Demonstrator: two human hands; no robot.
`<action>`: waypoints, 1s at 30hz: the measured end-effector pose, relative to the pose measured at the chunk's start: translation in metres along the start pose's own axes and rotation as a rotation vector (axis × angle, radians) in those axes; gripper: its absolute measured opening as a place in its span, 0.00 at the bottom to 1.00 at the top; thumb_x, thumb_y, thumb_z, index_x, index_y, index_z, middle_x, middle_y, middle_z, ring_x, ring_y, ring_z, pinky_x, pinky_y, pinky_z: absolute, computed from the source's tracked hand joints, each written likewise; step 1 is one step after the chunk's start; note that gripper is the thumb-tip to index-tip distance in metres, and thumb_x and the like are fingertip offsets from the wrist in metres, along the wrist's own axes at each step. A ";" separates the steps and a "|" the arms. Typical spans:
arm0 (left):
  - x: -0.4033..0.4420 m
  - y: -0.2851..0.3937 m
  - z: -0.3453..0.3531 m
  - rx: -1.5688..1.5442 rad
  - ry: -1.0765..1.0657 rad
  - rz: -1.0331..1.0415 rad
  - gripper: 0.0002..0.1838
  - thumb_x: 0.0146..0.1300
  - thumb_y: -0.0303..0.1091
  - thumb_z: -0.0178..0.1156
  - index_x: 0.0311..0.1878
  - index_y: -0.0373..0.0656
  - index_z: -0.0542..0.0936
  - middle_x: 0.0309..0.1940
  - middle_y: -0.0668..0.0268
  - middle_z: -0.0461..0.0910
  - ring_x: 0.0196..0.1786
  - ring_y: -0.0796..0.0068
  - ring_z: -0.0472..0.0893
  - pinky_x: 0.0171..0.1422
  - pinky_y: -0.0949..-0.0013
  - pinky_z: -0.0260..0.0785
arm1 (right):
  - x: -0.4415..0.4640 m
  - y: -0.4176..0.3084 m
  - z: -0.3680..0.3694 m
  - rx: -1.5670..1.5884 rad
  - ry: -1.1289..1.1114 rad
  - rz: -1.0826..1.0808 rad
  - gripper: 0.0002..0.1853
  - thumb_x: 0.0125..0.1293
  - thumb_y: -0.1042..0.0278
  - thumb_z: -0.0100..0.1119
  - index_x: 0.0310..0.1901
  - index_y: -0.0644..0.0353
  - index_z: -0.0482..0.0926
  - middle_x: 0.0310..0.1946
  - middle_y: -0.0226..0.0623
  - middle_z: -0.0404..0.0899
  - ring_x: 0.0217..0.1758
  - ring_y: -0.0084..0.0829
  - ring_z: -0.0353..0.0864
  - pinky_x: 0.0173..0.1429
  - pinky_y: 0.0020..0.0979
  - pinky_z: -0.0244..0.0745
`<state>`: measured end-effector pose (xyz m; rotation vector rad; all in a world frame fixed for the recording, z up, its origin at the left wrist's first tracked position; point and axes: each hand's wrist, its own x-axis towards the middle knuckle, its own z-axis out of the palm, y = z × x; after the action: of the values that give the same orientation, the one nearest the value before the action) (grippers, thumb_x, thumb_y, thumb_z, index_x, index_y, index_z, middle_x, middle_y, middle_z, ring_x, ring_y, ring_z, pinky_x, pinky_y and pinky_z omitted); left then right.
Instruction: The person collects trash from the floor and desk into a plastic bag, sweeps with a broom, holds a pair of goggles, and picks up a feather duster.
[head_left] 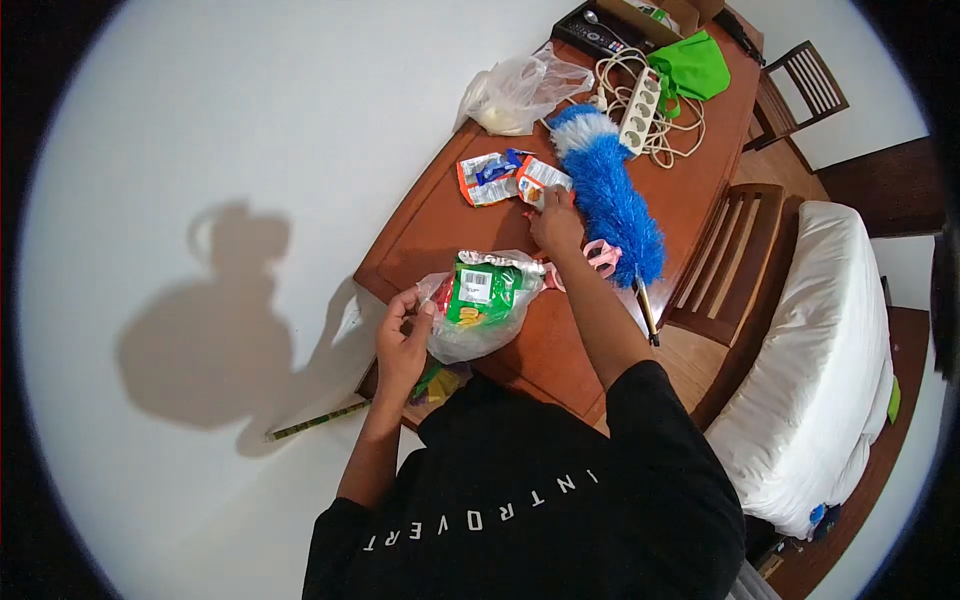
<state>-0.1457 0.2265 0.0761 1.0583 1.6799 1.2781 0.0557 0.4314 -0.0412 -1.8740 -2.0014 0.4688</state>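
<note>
My left hand [403, 345] pinches the left edge of a clear plastic bag [462, 343] near the table's front. Inside the bag shows a green packet [492, 287] with a white barcode label, and something red beside it. Farther back, my right hand [557, 222] has its fingers closed on the lower edge of a white and orange packet [541, 180]. Left of that lie another white and orange packet [480, 187] and a small blue wrapper [498, 167]. Pink-handled scissors [602, 256] lie by my right forearm, partly hidden by it.
A blue and white fluffy duster [615, 200] lies along the right of the brown table [425, 215]. Behind are a knotted plastic bag [515, 95], a white power strip [640, 112] with cord, a green bag [692, 68] and a black tray [590, 35]. A wooden chair [735, 265] stands right.
</note>
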 end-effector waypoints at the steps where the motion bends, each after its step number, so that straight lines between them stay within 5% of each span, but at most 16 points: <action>1: 0.001 0.000 0.001 -0.011 -0.010 0.003 0.15 0.63 0.34 0.58 0.49 0.36 0.75 0.40 0.67 0.79 0.39 0.83 0.74 0.44 0.77 0.66 | -0.003 -0.001 -0.005 -0.049 -0.024 -0.010 0.22 0.55 0.60 0.62 0.50 0.59 0.73 0.55 0.42 0.68 0.48 0.47 0.78 0.48 0.44 0.75; 8: 0.004 -0.004 0.004 -0.029 -0.055 -0.068 0.15 0.63 0.34 0.59 0.49 0.37 0.75 0.39 0.68 0.78 0.38 0.85 0.73 0.43 0.78 0.66 | -0.012 0.009 -0.009 -0.247 -0.012 -0.171 0.08 0.56 0.70 0.54 0.37 0.55 0.79 0.38 0.40 0.77 0.36 0.45 0.81 0.36 0.41 0.78; 12: 0.003 -0.001 0.006 -0.074 -0.060 -0.052 0.14 0.64 0.34 0.58 0.49 0.36 0.75 0.39 0.68 0.78 0.38 0.85 0.73 0.43 0.78 0.66 | -0.016 0.009 -0.022 -0.193 -0.032 -0.123 0.10 0.56 0.68 0.52 0.40 0.56 0.79 0.35 0.42 0.78 0.36 0.45 0.81 0.38 0.41 0.77; 16: 0.005 -0.003 0.006 -0.145 -0.080 -0.042 0.14 0.64 0.34 0.58 0.49 0.36 0.75 0.39 0.68 0.78 0.39 0.85 0.73 0.44 0.78 0.66 | -0.014 0.012 -0.033 0.148 0.011 0.152 0.10 0.60 0.69 0.53 0.41 0.62 0.76 0.32 0.52 0.78 0.41 0.49 0.80 0.42 0.46 0.72; 18: 0.007 -0.006 0.007 -0.118 -0.077 -0.014 0.14 0.64 0.34 0.58 0.49 0.36 0.75 0.40 0.68 0.78 0.40 0.84 0.73 0.45 0.78 0.66 | -0.017 0.017 -0.041 0.503 0.157 0.063 0.11 0.60 0.68 0.55 0.43 0.64 0.74 0.29 0.50 0.77 0.35 0.44 0.80 0.39 0.41 0.72; 19: 0.007 -0.006 0.007 -0.089 -0.076 0.016 0.14 0.64 0.34 0.58 0.49 0.35 0.75 0.40 0.68 0.77 0.40 0.84 0.73 0.46 0.77 0.66 | -0.018 0.017 -0.046 0.630 0.176 -0.007 0.11 0.62 0.68 0.56 0.45 0.62 0.73 0.28 0.38 0.77 0.27 0.29 0.75 0.33 0.31 0.69; 20: 0.006 -0.006 0.006 -0.089 -0.075 0.012 0.14 0.64 0.34 0.58 0.49 0.35 0.75 0.40 0.68 0.77 0.40 0.84 0.73 0.46 0.77 0.66 | -0.024 0.018 -0.050 0.629 0.173 -0.006 0.11 0.62 0.68 0.56 0.45 0.62 0.73 0.28 0.38 0.77 0.27 0.29 0.75 0.33 0.31 0.69; 23: 0.004 0.004 0.006 -0.045 -0.111 0.013 0.14 0.64 0.33 0.58 0.50 0.35 0.75 0.40 0.68 0.77 0.41 0.83 0.73 0.48 0.76 0.66 | -0.050 -0.014 -0.109 1.275 -0.203 0.215 0.10 0.66 0.68 0.54 0.49 0.55 0.74 0.32 0.19 0.74 0.27 0.12 0.65 0.30 0.18 0.61; 27: 0.004 0.004 0.015 -0.163 -0.121 0.040 0.14 0.64 0.32 0.57 0.49 0.35 0.75 0.38 0.70 0.75 0.39 0.84 0.72 0.45 0.78 0.66 | -0.089 -0.045 -0.140 1.361 -0.389 0.179 0.07 0.66 0.68 0.54 0.44 0.55 0.74 0.30 0.26 0.76 0.25 0.14 0.69 0.28 0.18 0.65; 30: 0.002 0.006 0.017 -0.215 -0.136 0.058 0.13 0.65 0.33 0.56 0.49 0.35 0.75 0.37 0.70 0.75 0.39 0.84 0.71 0.43 0.79 0.66 | -0.110 -0.059 -0.136 1.115 -0.528 -0.054 0.08 0.65 0.70 0.53 0.45 0.59 0.74 0.33 0.27 0.78 0.32 0.21 0.74 0.36 0.26 0.71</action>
<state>-0.1297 0.2351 0.0785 1.0453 1.3861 1.3580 0.0744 0.3173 0.1026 -1.0189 -1.4483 1.7465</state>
